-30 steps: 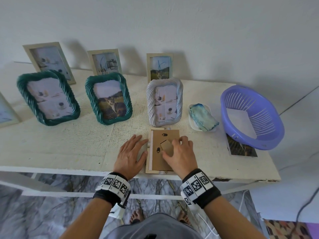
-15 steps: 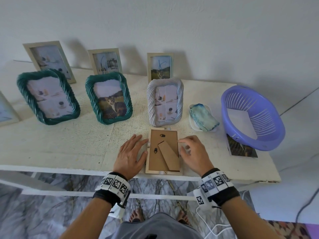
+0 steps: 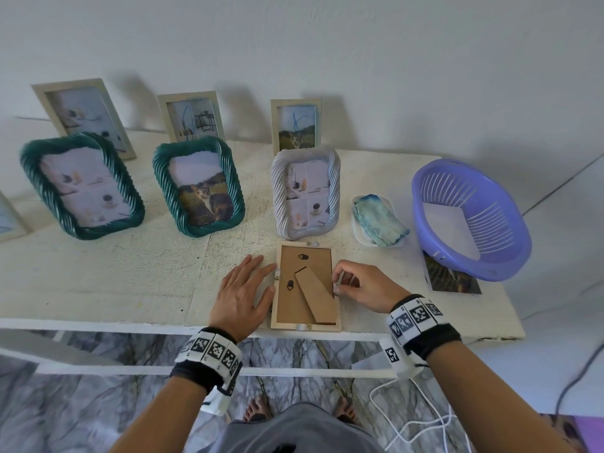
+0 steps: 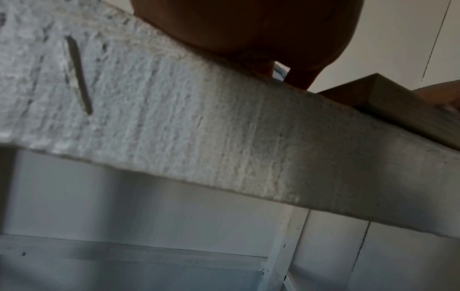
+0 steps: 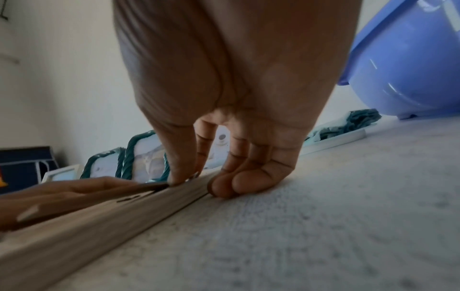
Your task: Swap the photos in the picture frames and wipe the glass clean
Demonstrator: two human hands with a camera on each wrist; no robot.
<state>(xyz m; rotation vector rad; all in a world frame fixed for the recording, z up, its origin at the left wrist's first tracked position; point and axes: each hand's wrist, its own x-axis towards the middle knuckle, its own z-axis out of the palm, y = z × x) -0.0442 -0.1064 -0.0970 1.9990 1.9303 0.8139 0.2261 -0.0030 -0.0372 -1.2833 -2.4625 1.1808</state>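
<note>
The left hand (image 3: 241, 294) lay flat on the worktop (image 3: 130, 276), fingers spread, its fingertips against the left edge of the wooden frame (image 3: 306, 287). The right hand (image 3: 362, 286) was curled, thumb and forefinger pinching at the frame's right edge, the other fingertips resting on the worktop. The frame lay face down at the front edge of the worktop, cardboard back up, its stand (image 3: 316, 297) raised. Just behind it stood a white frame (image 3: 305, 197). To the right lay a folded cloth (image 3: 380, 220) on a tray, a purple basket (image 3: 470, 217) and a loose photo (image 3: 452, 277).
</note>
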